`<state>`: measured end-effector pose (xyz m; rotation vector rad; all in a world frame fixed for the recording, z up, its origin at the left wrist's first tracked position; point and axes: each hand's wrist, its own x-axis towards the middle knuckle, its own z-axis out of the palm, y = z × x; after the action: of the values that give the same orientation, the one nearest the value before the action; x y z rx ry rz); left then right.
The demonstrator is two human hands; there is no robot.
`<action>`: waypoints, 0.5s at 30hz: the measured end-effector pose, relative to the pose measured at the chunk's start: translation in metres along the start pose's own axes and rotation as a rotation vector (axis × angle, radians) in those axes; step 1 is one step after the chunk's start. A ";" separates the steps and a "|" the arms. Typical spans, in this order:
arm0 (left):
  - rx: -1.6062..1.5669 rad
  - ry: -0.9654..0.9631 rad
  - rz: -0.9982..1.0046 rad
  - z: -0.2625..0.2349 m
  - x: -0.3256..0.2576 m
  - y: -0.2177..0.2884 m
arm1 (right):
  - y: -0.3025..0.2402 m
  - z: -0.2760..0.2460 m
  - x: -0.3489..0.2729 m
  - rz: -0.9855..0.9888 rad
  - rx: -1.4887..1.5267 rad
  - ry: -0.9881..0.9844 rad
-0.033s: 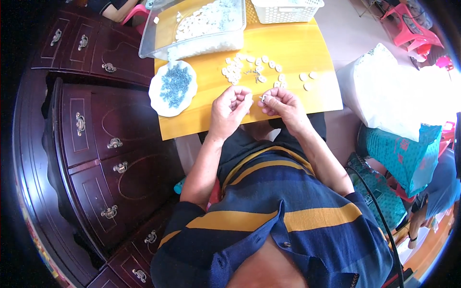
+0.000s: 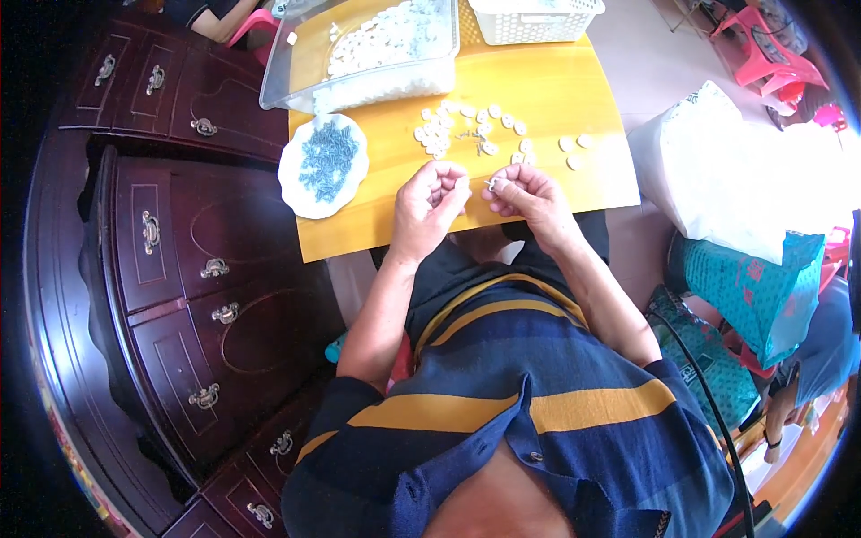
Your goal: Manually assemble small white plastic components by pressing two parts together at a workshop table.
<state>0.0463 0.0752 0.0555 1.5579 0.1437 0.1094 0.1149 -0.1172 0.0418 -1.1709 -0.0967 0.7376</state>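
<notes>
My left hand [image 2: 429, 204] is closed in a pinch above the near edge of the yellow table [image 2: 556, 90]. Whatever sits between its thumb and fingers is too small or hidden to make out. A short gap to the right, my right hand [image 2: 531, 202] pinches a small white piece [image 2: 492, 184] with a thin metal pin sticking out toward the left hand. Beyond both hands lie several round white discs [image 2: 434, 139] with holes. A few loose screws [image 2: 468, 135] lie among them. On the left, a white scalloped plate [image 2: 294, 191] carries a pile of small dark screws [image 2: 328, 160].
A clear plastic bin [image 2: 359, 100] of white pieces stands at the far left of the table, a white perforated basket [image 2: 535, 27] at the far right. Dark wooden drawers [image 2: 229, 206] line my left. White sacks [image 2: 708, 170] and teal bags [image 2: 753, 287] fill the right, near another person [image 2: 821, 345].
My hands and the things on the table look unchanged. At the right edge, the other person's hand has shifted slightly.
</notes>
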 end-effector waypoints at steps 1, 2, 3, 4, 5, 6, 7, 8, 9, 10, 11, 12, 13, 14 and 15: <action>0.001 -0.001 0.002 0.000 0.000 0.000 | -0.001 0.000 0.000 0.005 0.002 0.005; -0.031 0.033 -0.004 0.000 -0.001 0.000 | -0.001 -0.001 -0.001 0.003 0.002 0.005; -0.064 0.068 -0.010 -0.001 -0.001 0.000 | 0.000 -0.001 -0.001 0.000 0.008 0.005; -0.064 0.067 -0.008 -0.003 -0.001 -0.002 | 0.000 -0.002 -0.001 -0.003 0.014 0.005; -0.058 0.066 0.008 -0.004 -0.001 -0.004 | 0.000 -0.002 -0.002 -0.004 0.013 0.006; -0.053 0.065 0.025 -0.005 -0.001 -0.005 | 0.000 -0.002 -0.002 -0.002 0.009 0.008; -0.054 0.065 0.026 -0.005 -0.001 -0.007 | 0.000 -0.003 -0.003 0.001 0.005 0.010; -0.023 0.070 0.001 -0.003 0.000 -0.005 | 0.000 -0.003 -0.003 0.000 0.004 0.010; 0.008 0.075 -0.025 -0.002 0.000 -0.004 | 0.000 -0.003 -0.003 0.000 0.001 0.014; 0.008 0.075 -0.024 0.000 0.000 -0.006 | 0.000 -0.003 -0.003 0.000 -0.002 0.018; -0.042 0.076 0.019 0.001 0.001 -0.008 | 0.000 -0.003 -0.003 0.000 -0.003 0.017; -0.092 0.076 0.063 0.002 0.001 -0.009 | 0.000 -0.003 -0.003 -0.002 0.001 0.018; -0.092 0.078 0.062 0.001 0.001 -0.009 | 0.000 -0.003 -0.002 -0.003 0.005 0.018; -0.082 0.065 0.039 0.000 0.001 -0.008 | 0.000 -0.003 -0.002 -0.002 0.005 0.018; -0.072 0.053 0.014 -0.001 0.001 -0.007 | 0.001 -0.004 -0.002 -0.011 0.000 0.012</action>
<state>0.0471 0.0760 0.0481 1.4852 0.1684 0.1654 0.1152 -0.1214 0.0402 -1.1739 -0.0934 0.7214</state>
